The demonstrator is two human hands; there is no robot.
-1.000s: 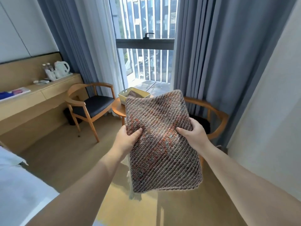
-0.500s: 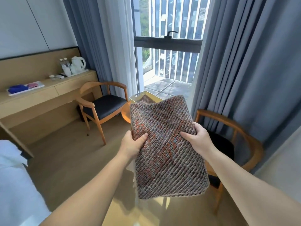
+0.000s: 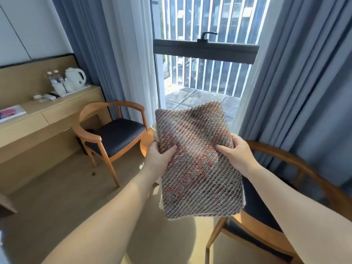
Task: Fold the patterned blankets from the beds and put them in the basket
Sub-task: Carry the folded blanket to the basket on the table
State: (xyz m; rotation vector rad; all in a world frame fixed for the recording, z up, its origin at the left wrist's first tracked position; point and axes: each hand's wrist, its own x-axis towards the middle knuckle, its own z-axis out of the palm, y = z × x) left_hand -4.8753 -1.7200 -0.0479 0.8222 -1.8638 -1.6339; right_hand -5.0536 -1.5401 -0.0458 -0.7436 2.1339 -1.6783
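Observation:
A folded patterned blanket [image 3: 196, 164], grey-brown weave with orange flecks, is held out flat in front of me at chest height. My left hand [image 3: 158, 159] grips its left edge, thumb on top. Its right edge is gripped by my right hand [image 3: 236, 157], thumb also on top. The blanket covers the small round wooden table [image 3: 147, 140] between the chairs, of which only a sliver shows. The basket is hidden behind the blanket.
A wooden armchair [image 3: 112, 134] with a dark seat stands to the left; a second armchair [image 3: 266, 216] is close on the right. A long desk [image 3: 47, 115] with a kettle [image 3: 75, 79] runs along the left wall. Curtains frame the window ahead.
I have walked closer to the window and chairs. The blanket, still held in both hands, now covers the basket that showed above its top edge earlier.

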